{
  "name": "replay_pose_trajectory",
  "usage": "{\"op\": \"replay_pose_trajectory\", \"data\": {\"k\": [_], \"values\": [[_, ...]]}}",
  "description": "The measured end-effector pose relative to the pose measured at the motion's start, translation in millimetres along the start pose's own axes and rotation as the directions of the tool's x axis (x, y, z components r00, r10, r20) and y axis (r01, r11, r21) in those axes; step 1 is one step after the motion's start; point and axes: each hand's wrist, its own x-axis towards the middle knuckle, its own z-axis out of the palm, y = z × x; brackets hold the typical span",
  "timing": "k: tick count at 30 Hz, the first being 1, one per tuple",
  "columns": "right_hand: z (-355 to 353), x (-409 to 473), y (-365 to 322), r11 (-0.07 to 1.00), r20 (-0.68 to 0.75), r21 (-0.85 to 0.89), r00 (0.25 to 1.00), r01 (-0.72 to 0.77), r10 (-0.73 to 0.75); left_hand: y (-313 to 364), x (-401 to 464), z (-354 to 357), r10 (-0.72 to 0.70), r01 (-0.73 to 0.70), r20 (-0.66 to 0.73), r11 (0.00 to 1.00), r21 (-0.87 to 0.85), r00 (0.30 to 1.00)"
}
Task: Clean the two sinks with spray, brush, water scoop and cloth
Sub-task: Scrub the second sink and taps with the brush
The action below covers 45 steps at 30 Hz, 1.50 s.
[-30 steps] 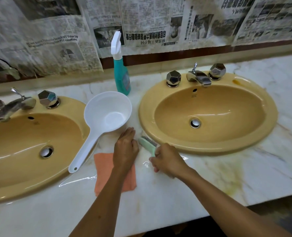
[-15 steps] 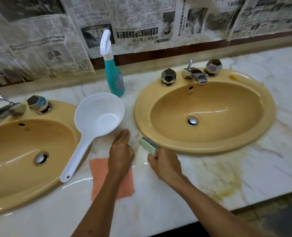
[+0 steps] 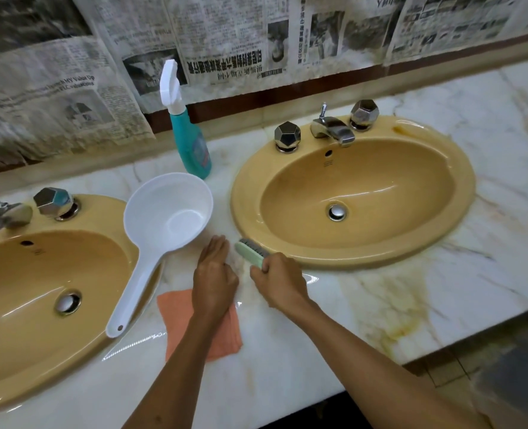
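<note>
Two yellow oval sinks are set in a marble counter, the left sink (image 3: 15, 360) and the right sink (image 3: 460, 168). My right hand (image 3: 279, 281) grips a pale green scrub brush (image 3: 250, 250) lying against the right sink's front-left rim. My left hand (image 3: 214, 274) rests flat on the counter between the sinks, its wrist over an orange cloth (image 3: 179, 317). A white water scoop (image 3: 166, 209) lies beside the left sink, its handle over that sink's rim. A teal spray bottle (image 3: 191, 144) with a white trigger stands upright behind the scoop.
Each sink has a chrome tap (image 3: 333, 130) and faceted knobs (image 3: 287, 136) at its back. Newspaper sheets (image 3: 225, 41) cover the wall above the counter. The marble counter (image 3: 442, 289) runs to the right, stained yellow near its front edge.
The view has shifted slightly, so everything sits further left in the frame. Both hands stay in place, the right still on the brush, the left still flat on the counter.
</note>
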Motion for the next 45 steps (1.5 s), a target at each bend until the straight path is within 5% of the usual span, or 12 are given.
{"op": "replay_pose_trajectory", "data": {"k": [5,12,18,27,38,41,45], "values": [[13.5,10.3,-24.4,1.000,-0.041,0.009,0.999,0.021,-0.021,6.6,0.4,-6.3,-0.067,0.069,0.031,0.997,-0.046,0.997],[9.0,-26.2,23.6,0.985,-0.061,0.088,0.987,-0.146,0.151,2.6,2.2,-2.5,-0.052,0.053,0.039,0.998,-0.045,0.998],[12.8,9.5,-40.6,0.992,-0.053,0.117,0.997,-0.043,0.049,7.0,1.0,-7.0,-0.049,0.055,0.051,0.992,-0.113,0.997],[25.2,-4.6,-17.9,0.988,-0.120,0.126,0.987,-0.094,0.109,7.5,2.0,-8.0,-0.094,0.099,0.042,0.985,-0.143,0.995],[-6.8,-61.3,-6.0,0.978,-0.343,-0.155,0.936,-0.140,0.080,5.2,2.7,-2.2,-0.025,0.029,0.044,0.995,-0.094,0.999],[-42.8,-45.7,-16.1,0.956,-0.298,-0.272,0.954,-0.111,0.026,5.4,3.7,-0.9,0.039,-0.037,0.067,0.999,-0.029,0.997],[-96.7,-21.6,0.5,0.935,-0.218,-0.287,0.965,-0.206,0.146,1.7,7.5,3.7,0.146,-0.154,0.069,0.978,0.141,0.987]]}}
